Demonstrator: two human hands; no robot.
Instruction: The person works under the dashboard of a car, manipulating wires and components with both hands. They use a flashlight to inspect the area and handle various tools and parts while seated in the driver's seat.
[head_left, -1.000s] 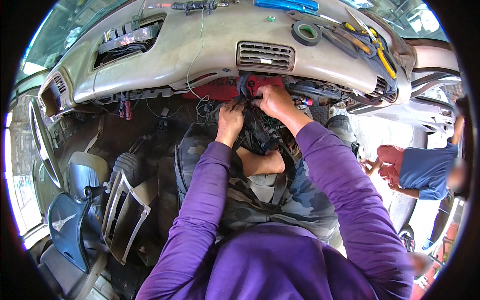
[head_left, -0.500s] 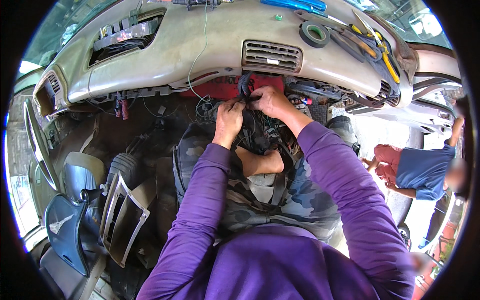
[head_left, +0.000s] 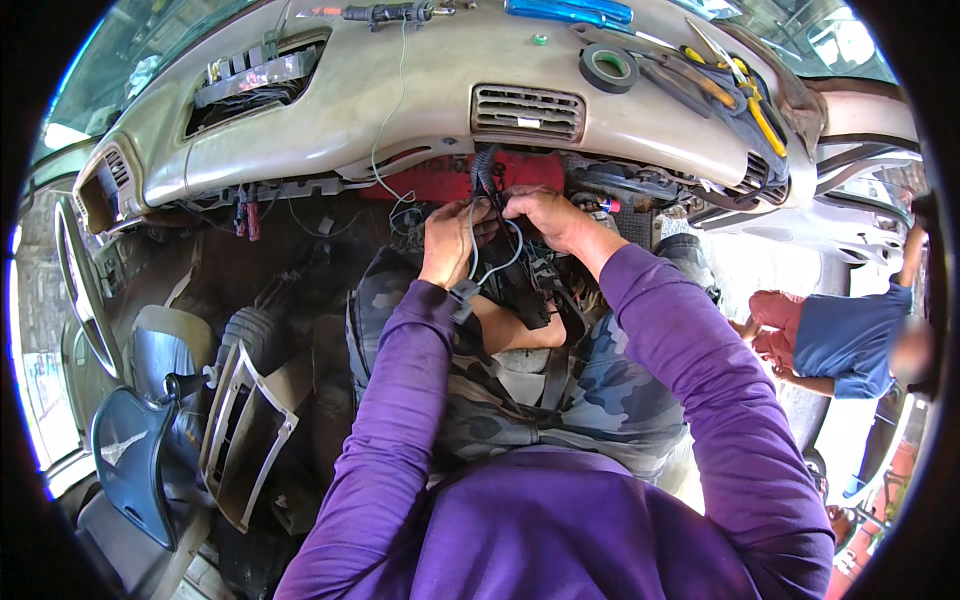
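Grip of both hands was pinched on a pale blue wire (head_left: 497, 262) beneath the beige dashboard (head_left: 400, 100). Left hand (head_left: 452, 240) and right hand (head_left: 545, 215) sat almost touching, as in the frame half a second earlier; the wire loop had become plainly visible between them since then. Its long axis ran roughly up and down, curving from the right hand's fingers down toward the left wrist. A dark wiring bundle (head_left: 487, 172) hung just above, before the red panel (head_left: 450, 178). A tape roll (head_left: 609, 69) lay on the dashboard top.
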